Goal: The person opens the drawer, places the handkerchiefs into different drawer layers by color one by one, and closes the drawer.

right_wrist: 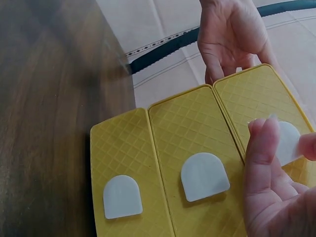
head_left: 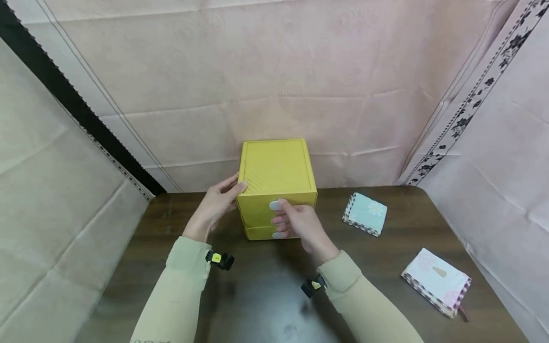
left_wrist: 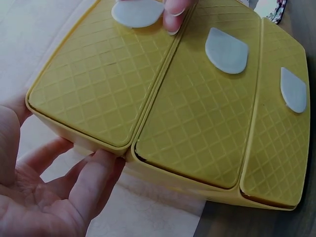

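A yellow chest of drawers [head_left: 276,166] stands on the table against the back cloth. Its front has three quilted drawers; white tabs serve as handles, such as the middle one [right_wrist: 205,177]. My left hand [head_left: 216,204] rests against the left side of the chest, thumb at the top front edge and fingers laid along the side [left_wrist: 91,185]. At the top drawer's white handle [left_wrist: 137,12], my right hand [head_left: 300,224] pinches with thumb and finger, the thumb on its right edge. The other fingers hang in front of the lower drawers.
To the right lie a folded light-blue cloth [head_left: 366,213] with a checked border and a pink-white folded cloth [head_left: 437,281] nearer the front. Pale cloth walls [head_left: 274,62] enclose the back and sides of the dark wooden table [head_left: 257,295].
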Motion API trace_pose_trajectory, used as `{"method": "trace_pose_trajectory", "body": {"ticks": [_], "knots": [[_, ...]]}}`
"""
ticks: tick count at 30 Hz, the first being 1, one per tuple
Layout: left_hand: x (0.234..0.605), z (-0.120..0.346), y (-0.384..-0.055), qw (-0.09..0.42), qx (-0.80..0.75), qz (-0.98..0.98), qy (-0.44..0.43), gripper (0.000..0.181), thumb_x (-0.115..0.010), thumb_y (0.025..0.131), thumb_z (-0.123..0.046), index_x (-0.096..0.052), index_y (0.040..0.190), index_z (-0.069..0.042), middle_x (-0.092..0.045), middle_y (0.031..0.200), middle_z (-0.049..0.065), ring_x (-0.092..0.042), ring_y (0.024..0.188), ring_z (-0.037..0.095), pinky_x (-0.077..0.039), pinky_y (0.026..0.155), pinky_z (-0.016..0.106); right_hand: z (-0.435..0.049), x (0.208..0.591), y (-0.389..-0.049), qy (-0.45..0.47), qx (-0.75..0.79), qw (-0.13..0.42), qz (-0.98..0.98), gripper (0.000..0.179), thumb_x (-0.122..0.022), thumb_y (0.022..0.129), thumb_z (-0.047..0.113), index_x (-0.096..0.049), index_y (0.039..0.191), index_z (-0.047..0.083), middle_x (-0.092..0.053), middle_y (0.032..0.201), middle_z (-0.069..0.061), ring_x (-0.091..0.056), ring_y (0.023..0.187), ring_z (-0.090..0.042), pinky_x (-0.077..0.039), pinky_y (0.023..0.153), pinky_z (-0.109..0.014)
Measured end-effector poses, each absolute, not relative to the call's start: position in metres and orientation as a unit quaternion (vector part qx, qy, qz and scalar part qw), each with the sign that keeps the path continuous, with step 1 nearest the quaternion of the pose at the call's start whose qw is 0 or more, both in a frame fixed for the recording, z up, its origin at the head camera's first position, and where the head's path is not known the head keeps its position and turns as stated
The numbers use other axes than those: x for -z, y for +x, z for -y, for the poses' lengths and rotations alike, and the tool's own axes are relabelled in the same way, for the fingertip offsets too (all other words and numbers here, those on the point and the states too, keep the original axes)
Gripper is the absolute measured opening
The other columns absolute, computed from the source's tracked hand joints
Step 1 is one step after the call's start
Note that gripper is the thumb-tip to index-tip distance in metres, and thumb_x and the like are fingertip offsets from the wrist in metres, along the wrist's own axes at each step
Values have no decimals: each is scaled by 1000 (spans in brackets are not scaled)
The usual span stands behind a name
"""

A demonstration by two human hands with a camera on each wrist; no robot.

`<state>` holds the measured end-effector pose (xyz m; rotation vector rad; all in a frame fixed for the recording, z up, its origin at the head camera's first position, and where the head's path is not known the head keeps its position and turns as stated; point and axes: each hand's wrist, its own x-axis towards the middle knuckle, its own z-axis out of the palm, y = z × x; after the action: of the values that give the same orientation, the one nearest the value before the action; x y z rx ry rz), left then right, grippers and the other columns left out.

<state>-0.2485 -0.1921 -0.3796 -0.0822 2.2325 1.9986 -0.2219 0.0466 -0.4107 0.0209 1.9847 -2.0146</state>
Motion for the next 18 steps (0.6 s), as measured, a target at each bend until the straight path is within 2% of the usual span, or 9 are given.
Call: {"method": "trace_pose_trajectory", "body": {"ticks": [10, 18], "knots": [[380, 191, -249, 68, -667, -741, -33, 72, -70, 83, -54, -43, 146, -33, -42, 148, 4, -54, 120, 20, -49, 95, 35, -44, 408, -218, 5, 711, 152, -687, 58, -61, 91, 52, -68, 107, -4, -71, 90, -14, -67, 69, -23, -59, 70, -45], [381, 190, -247, 63, -668, -741, -38, 71, -69, 83, -54, -44, 145, -33, -42, 147, 4, -52, 123, 19, -49, 96, 35, -49, 413, -212, -6, 700, 166, -694, 63, -62, 87, 59, -69, 110, 1, -70, 98, -19, -66, 69, -25, -58, 60, -34]]}}
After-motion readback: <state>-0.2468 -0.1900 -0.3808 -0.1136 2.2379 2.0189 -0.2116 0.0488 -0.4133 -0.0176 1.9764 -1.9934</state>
